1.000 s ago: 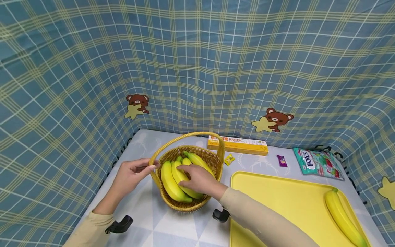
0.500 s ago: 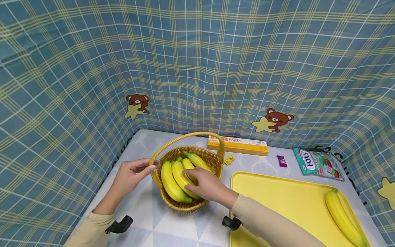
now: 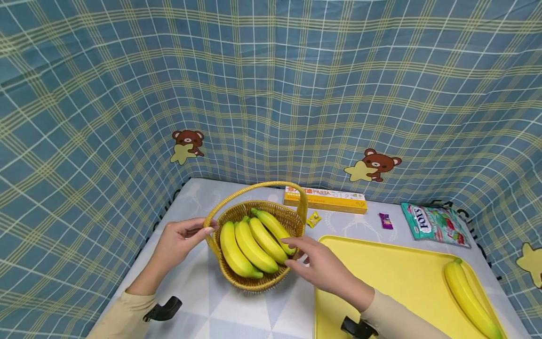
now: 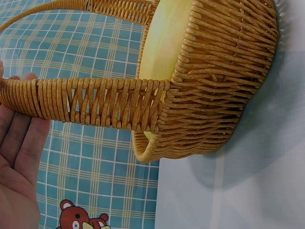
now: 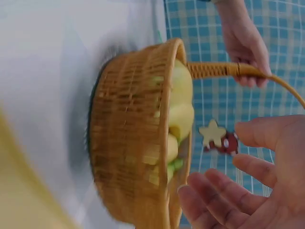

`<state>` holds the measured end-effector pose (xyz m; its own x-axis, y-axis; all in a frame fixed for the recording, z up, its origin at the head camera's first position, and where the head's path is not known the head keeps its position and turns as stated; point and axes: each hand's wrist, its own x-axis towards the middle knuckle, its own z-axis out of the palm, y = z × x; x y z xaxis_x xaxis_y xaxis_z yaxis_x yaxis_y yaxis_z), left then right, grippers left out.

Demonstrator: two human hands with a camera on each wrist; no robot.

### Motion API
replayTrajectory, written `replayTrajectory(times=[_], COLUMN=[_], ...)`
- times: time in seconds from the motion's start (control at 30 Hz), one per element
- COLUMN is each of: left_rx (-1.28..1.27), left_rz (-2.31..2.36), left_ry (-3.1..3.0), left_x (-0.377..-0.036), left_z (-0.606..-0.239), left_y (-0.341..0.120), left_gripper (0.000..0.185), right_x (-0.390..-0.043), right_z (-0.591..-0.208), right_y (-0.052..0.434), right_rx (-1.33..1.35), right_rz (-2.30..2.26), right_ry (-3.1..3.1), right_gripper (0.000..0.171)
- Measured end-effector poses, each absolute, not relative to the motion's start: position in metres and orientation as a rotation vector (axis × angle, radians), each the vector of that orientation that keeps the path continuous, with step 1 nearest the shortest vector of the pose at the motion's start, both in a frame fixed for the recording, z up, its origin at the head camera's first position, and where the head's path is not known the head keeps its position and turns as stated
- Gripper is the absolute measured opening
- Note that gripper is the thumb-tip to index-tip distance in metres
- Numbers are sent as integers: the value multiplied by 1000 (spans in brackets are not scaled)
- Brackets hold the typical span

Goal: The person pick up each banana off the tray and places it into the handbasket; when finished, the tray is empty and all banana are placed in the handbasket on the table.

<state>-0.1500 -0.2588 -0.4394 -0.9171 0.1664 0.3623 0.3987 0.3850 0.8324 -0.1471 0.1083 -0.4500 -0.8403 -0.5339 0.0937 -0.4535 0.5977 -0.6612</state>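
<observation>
A woven wicker basket (image 3: 253, 285) stands on the table in the head view, several yellow bananas (image 3: 237, 252) side by side in it. My left hand (image 3: 179, 242) holds the left side of the basket's arched handle (image 3: 250, 188) between thumb and fingers. The left wrist view has the fingers (image 4: 33, 148) behind that handle. At the basket's right rim is my right hand (image 3: 323, 268), its fingers spread and nothing held. In the right wrist view the same hand (image 5: 276, 191) is beside the basket's opening; whether a fingertip touches a banana or the rim I cannot tell.
A yellow tray (image 3: 381, 263) lies at the right with one banana (image 3: 470, 299) on it. Behind are a pasta box (image 3: 326, 202), a yellow-wrapped candy (image 3: 314, 219), a purple-wrapped candy (image 3: 386, 221) and a green FOX'S bag (image 3: 436, 225). Plaid cloth (image 3: 271, 94) surrounds the table.
My right hand has moved from over the middle of the bananas rightward to the basket's right rim, uncovering the bananas. The left hand stays at the handle.
</observation>
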Motion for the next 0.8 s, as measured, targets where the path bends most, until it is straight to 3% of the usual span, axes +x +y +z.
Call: replayTrajectory(times=[0.4,0.8], left_rx=[-491,-506], left_rz=[-1527,-1509], left_ry=[-2434,-2435], left_x=[-150,-151], left_z=[-440,-439], left_y=[-259,-259], left_gripper=[17,17], right_x=[-128,-117], right_z=[-454,-462], right_y=[209,324], right_rx=[-403,-166], right_rz=[-1079,-792], right_ry=[2797,2962], right_gripper=[46,57])
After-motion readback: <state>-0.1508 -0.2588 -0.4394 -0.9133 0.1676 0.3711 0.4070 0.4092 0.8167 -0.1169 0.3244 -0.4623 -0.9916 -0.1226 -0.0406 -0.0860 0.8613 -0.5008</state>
